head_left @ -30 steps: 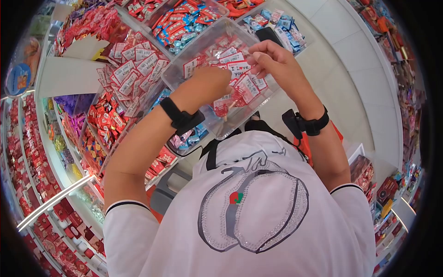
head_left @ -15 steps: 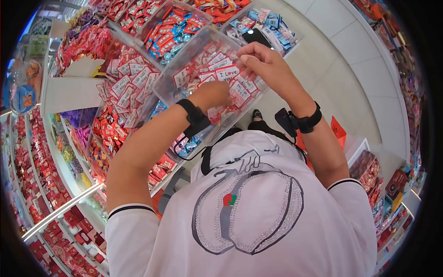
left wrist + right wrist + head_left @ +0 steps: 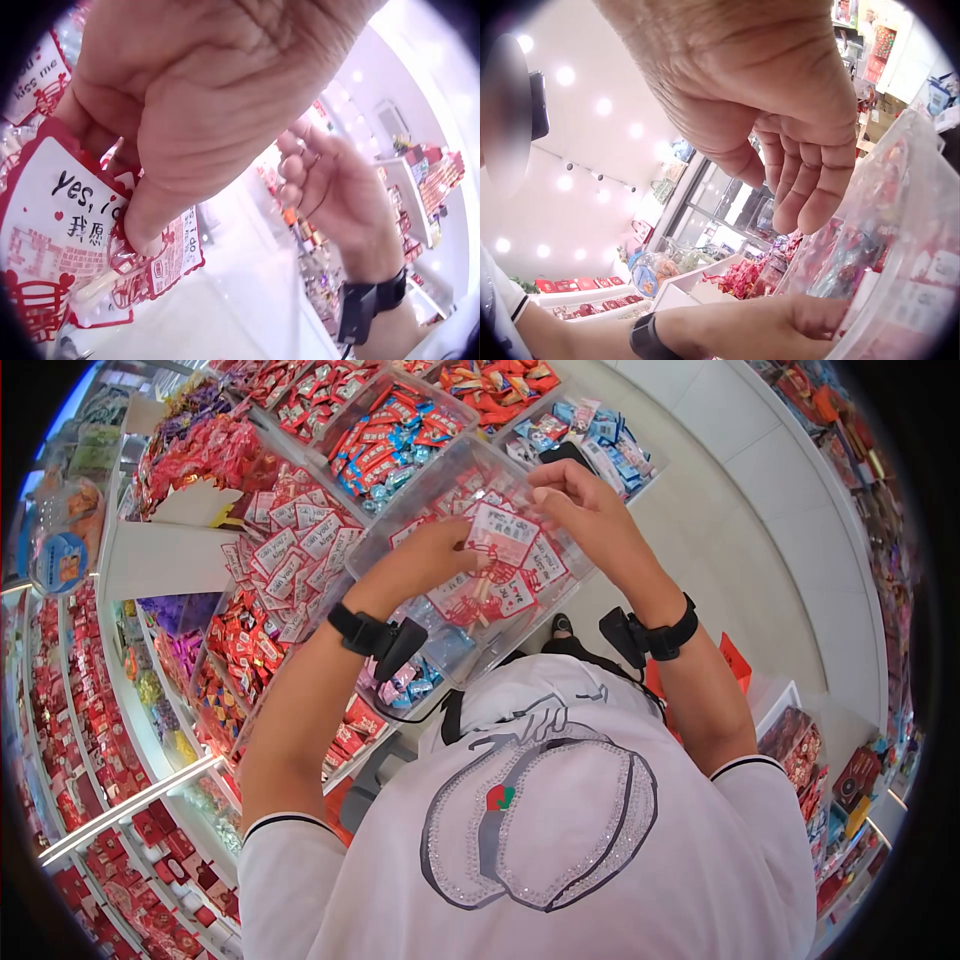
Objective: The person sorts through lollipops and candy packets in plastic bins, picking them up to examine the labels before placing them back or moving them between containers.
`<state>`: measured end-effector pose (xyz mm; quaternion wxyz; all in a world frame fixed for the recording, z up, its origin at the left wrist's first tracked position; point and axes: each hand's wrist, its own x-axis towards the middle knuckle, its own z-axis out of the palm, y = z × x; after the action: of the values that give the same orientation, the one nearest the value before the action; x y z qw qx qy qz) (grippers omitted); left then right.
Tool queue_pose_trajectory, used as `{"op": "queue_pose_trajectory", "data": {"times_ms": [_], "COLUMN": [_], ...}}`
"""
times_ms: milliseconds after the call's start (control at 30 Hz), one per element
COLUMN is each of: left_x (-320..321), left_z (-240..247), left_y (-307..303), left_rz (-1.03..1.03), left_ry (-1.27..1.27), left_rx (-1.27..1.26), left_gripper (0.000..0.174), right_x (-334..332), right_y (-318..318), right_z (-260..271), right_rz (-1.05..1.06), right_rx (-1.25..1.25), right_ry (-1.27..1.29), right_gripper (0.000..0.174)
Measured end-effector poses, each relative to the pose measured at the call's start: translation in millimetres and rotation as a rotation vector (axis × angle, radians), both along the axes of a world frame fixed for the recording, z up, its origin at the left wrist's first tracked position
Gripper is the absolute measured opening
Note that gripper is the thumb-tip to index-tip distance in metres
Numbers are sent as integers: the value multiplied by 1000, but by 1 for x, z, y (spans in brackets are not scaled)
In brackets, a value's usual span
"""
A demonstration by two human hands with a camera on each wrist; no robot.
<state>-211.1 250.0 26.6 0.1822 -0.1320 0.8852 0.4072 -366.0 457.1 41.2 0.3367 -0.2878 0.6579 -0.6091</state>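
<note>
My left hand (image 3: 430,560) pinches several lollipops in flat white-and-red wrappers (image 3: 505,535) over a clear plastic bin (image 3: 355,565). The top wrapper (image 3: 64,210) reads "Yes, I do" in the left wrist view, where the thumb presses near a pale stick (image 3: 97,285). Others fan out below, one printed "I Love you" (image 3: 515,595). My right hand (image 3: 590,500) hovers at the bin's right side with fingers loosely bent and nothing in them. In the right wrist view, the same right hand (image 3: 772,127) hangs above the bin wall (image 3: 885,225).
To the left, a heap of similar wrapped lollipops (image 3: 290,550) fills another bin. Behind lie bins of red-and-blue candy (image 3: 390,440) and orange packets (image 3: 500,385). A dark phone (image 3: 568,455) rests on blue packets (image 3: 620,445). Pale floor (image 3: 700,560) runs along the right.
The lollipops in my left hand have turned: "Yes, I do" now faces up on top, and the "I Love you" wrapper sits lower. My left hand has shifted slightly left; the right stays beside the bin.
</note>
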Motion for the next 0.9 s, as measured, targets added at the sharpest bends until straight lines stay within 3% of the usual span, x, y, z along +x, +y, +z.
{"op": "queue_pose_trajectory", "data": {"times_ms": [100,233,333,633,733,833,900], "left_x": [16,26,29,40,43,50,55], "left_z": [20,41,34,27,32,38,45], "left_y": [-15,-6,-1,8,4,-5,-13], "left_rz": [230,476,574,694,707,814,758], "left_ry": [130,272,347,520,529,526,522], "left_rx": [363,684,711,692,512,540,637], "left_gripper": [37,39,35,48,56,52,50], "right_x": [0,18,33,51,53,55,54], "right_y": [-10,-30,-42,-58,-60,-57,-56], "right_z": [-12,1,13,6,9,20,17], "right_rz": [-29,188,320,265,297,334,354], "right_rx": [-77,-60,-78,-94,-161,-130,-109], "right_ry": [20,-145,-319,-463,-479,-497,-569], "right_gripper": [50,61,63,49,48,47,46]}}
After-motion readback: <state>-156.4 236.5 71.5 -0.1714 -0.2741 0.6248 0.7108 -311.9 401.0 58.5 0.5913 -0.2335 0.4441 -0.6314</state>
